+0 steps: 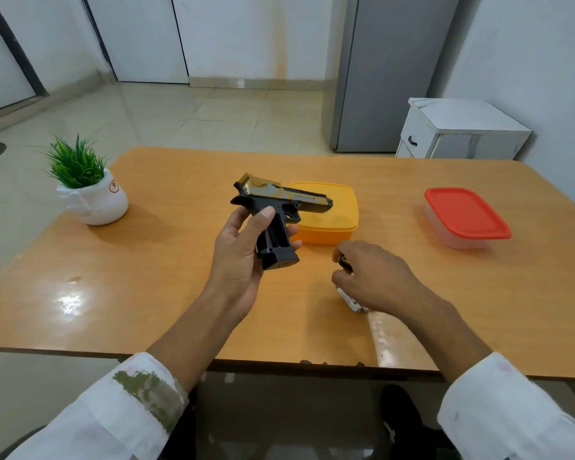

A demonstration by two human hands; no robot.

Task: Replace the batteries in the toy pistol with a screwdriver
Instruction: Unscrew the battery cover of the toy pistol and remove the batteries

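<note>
My left hand (241, 257) grips the black handle of the toy pistol (279, 207) and holds it above the wooden table (180, 293), its gold-and-black barrel pointing right. The side of the handle shows an open slot. My right hand (375, 277) is palm down over the table, fingers curled round a small dark and yellow object (343, 262), mostly hidden. Under that hand lies a small white pack (352, 302), partly covered.
A yellow lidded box (332, 224) sits just behind the pistol. A clear box with a red lid (465, 215) stands at the right. A potted plant (87, 190) is at the left edge. A white cabinet (458, 131) stands beyond the table.
</note>
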